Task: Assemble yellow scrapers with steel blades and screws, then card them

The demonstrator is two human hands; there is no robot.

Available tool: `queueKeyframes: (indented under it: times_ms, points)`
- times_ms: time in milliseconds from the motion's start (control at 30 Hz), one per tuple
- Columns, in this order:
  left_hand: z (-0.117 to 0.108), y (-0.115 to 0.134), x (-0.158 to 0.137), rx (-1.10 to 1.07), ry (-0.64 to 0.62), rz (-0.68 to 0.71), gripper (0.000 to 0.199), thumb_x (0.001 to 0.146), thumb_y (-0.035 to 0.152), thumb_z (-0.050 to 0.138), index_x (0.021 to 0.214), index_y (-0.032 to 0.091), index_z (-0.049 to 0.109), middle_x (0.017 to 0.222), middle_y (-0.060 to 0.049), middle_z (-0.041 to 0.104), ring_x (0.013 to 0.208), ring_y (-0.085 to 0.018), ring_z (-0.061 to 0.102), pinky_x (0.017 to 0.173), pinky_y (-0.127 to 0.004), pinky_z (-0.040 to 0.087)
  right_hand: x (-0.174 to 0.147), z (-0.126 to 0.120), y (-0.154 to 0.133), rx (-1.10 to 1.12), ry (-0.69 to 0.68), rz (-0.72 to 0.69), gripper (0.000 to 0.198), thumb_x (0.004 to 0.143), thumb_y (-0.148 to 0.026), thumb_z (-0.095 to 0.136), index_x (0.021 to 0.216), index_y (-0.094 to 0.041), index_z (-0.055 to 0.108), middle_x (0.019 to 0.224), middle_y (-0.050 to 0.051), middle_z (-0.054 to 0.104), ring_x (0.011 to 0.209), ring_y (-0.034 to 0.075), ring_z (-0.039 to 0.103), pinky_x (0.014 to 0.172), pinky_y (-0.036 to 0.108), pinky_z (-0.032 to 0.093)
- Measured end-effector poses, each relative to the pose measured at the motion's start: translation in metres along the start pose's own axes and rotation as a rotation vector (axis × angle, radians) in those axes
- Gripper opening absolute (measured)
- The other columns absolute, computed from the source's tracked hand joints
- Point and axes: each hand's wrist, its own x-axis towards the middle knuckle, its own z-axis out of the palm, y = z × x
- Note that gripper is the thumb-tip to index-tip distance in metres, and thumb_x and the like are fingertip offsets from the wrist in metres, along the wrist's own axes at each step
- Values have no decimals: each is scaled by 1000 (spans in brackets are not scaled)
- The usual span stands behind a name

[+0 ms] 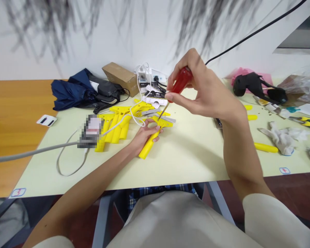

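Observation:
My left hand (146, 136) is closed around a yellow scraper (149, 146), near its head, with the handle slanting down toward me and a metal blade at the far end. My right hand (196, 88) grips a screwdriver (182, 81) by its red handle, raised above the table. The thin shaft slopes down to the left, its tip at the scraper's head beside my left fingers. Whether the tip sits in a screw is too small to tell. Left of my left hand lie several more yellow scrapers (115, 131), side by side, some with metal blades showing.
A pixelated dark device (91, 131) with a white cable lies left. Behind are a navy umbrella (69, 91), a cardboard box (121, 77) and a power strip (151, 74). On the right are yellow handles (266, 147), crumpled gloves (281, 137) and green-yellow pliers (308, 121).

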Motion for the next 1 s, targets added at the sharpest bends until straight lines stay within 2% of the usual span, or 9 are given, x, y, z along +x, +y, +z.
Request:
queueKeyframes:
  times_ms: [67, 133, 200, 333, 433, 633, 767, 1000]
  points:
    - [0, 0, 0, -5, 2, 4, 63, 83, 20, 96, 118, 29, 44, 107, -2, 72, 91, -15, 72, 52, -16, 41, -1, -2, -3, 81, -94, -53, 40, 97, -39, 91, 120, -29, 60, 128, 6, 75, 110, 27, 78, 101, 43, 69]
    - [-1, 1, 0, 0, -17, -3, 69, 79, 17, 98, 119, 29, 43, 111, -3, 73, 89, -14, 72, 52, -16, 41, -2, -4, -4, 128, -124, -80, 39, 102, -36, 87, 128, -27, 60, 123, 6, 76, 111, 25, 80, 101, 39, 69]
    - [-1, 1, 0, 10, -38, -6, 73, 77, 14, 99, 120, 29, 42, 116, -3, 73, 89, -13, 72, 52, -15, 39, -1, -3, -1, 119, -78, -83, 44, 101, -39, 89, 133, -27, 61, 118, 4, 77, 108, 25, 81, 98, 37, 70]
    - [-1, 1, 1, 7, -33, 9, 74, 74, 14, 99, 119, 30, 43, 112, -2, 72, 90, -13, 72, 52, -15, 38, 3, 4, 9, 58, 18, -115, 54, 93, -48, 97, 131, -28, 65, 124, 4, 75, 100, 24, 82, 92, 34, 72]
    - [0, 2, 1, -10, -38, 25, 71, 75, 14, 98, 118, 30, 43, 113, -3, 72, 93, -14, 72, 52, -16, 37, 4, 12, 13, 8, 72, -151, 55, 93, -54, 95, 131, -27, 65, 125, 4, 74, 96, 22, 81, 88, 34, 72]
    - [-2, 0, 1, -26, -35, 48, 68, 77, 17, 98, 118, 29, 46, 105, -3, 72, 94, -17, 74, 52, -18, 40, 6, 26, 15, -68, 191, -221, 64, 85, -65, 98, 124, -25, 67, 117, 5, 73, 88, 22, 79, 80, 34, 71]
    - [-3, 0, 2, -33, -33, 38, 63, 80, 23, 98, 117, 29, 47, 107, -4, 72, 88, -17, 73, 52, -19, 42, 8, 31, 21, -80, 253, -230, 74, 78, -74, 98, 124, -26, 63, 106, 2, 75, 87, 23, 81, 76, 33, 71]
    - [0, 1, 0, -49, -42, 39, 63, 78, 22, 99, 116, 29, 50, 106, -3, 71, 95, -19, 74, 51, -18, 41, 9, 34, 32, -128, 309, -269, 83, 72, -84, 95, 121, -26, 60, 92, -2, 72, 88, 26, 82, 80, 40, 74]
